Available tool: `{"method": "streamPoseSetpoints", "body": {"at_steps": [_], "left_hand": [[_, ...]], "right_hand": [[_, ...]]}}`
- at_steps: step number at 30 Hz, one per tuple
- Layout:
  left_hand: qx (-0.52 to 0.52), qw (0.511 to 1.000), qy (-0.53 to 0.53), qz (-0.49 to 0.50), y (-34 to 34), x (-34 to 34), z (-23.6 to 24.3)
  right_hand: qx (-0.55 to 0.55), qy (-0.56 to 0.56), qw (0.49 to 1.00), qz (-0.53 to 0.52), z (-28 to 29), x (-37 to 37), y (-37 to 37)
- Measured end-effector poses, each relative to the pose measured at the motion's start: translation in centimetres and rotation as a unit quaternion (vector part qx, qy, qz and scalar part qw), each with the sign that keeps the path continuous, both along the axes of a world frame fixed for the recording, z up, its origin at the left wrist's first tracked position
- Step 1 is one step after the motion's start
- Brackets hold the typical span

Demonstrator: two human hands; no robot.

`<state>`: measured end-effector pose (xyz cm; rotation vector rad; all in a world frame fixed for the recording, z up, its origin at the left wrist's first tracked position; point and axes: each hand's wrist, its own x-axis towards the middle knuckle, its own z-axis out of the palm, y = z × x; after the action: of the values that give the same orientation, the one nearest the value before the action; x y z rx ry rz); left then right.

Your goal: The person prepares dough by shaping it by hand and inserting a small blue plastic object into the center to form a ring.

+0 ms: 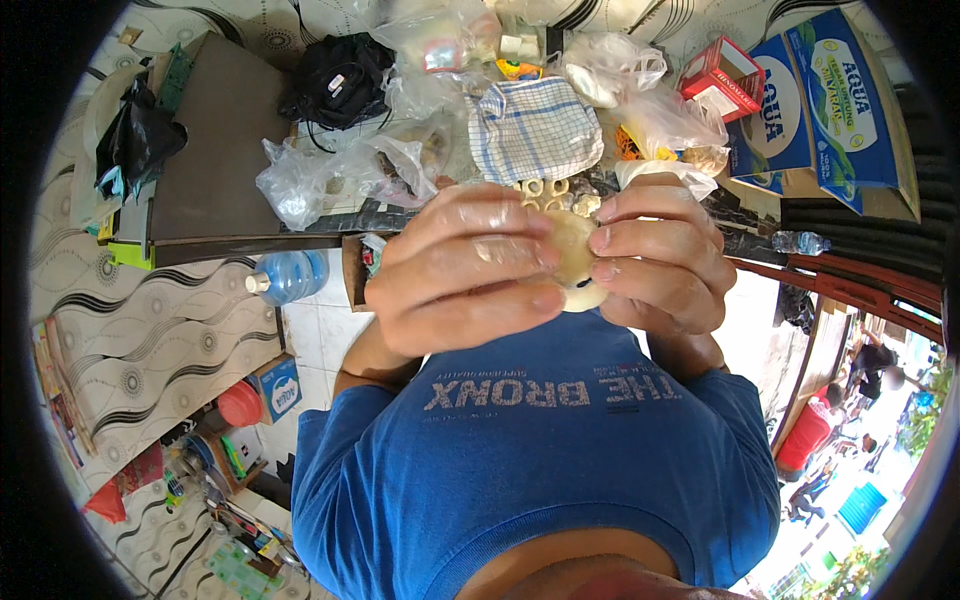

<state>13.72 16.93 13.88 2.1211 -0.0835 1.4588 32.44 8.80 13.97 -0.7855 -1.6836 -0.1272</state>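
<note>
Holding a pale lump of dough (572, 262) close to my chest, I pinch it from both sides so it stays still while I press on it. It sits right between my two hands, up above my blue shirt (540, 450) and in front of the table (225, 150).

My left hand (462, 272) is curled round the left side of the dough. Its fingers are bent and close together, and the tips push into the soft lump. A thin clear glove seems to cover this hand, maybe to keep the dough from sticking, but I cannot be sure.

My right hand (662, 262) is curled round the right side. Its fingers are folded in tight and the tips touch the dough too. Both wrists bend inward, so my knuckles point up and out, and my fingertips almost meet in the middle.

Just behind my hands are some small pale rings (545, 190), near enough for me to reach. A checked cloth (535, 125) lies past them on the table, with clear bags (330, 170) beside it. A water jug (290, 275) stands on the floor by my left.
</note>
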Motion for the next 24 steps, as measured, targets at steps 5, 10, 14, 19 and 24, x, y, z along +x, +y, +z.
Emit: {"method": "streamPoseSetpoints", "body": {"at_steps": [5,10,14,19,24], "left_hand": [[-0.120,0.990,-0.056,-0.052,0.4,1.5,-1.2],[-0.047,0.999,-0.013,-0.024,0.8,0.8,-0.5],[-0.040,0.998,-0.039,-0.020,0.8,0.8,-0.7],[-0.086,0.994,-0.047,-0.052,0.5,1.1,-1.2],[-0.084,0.994,-0.055,-0.040,0.3,0.8,-1.1]], "right_hand": [[-0.031,0.117,0.990,0.073,-0.4,-1.2,-0.3],[-0.014,0.086,0.996,0.038,-0.6,-1.3,0.2],[-0.018,0.066,0.996,0.050,0.0,-1.0,0.0],[-0.032,0.101,0.991,0.083,0.0,-1.3,0.1],[-0.034,0.087,0.990,0.106,-0.1,-1.1,0.4]]}}
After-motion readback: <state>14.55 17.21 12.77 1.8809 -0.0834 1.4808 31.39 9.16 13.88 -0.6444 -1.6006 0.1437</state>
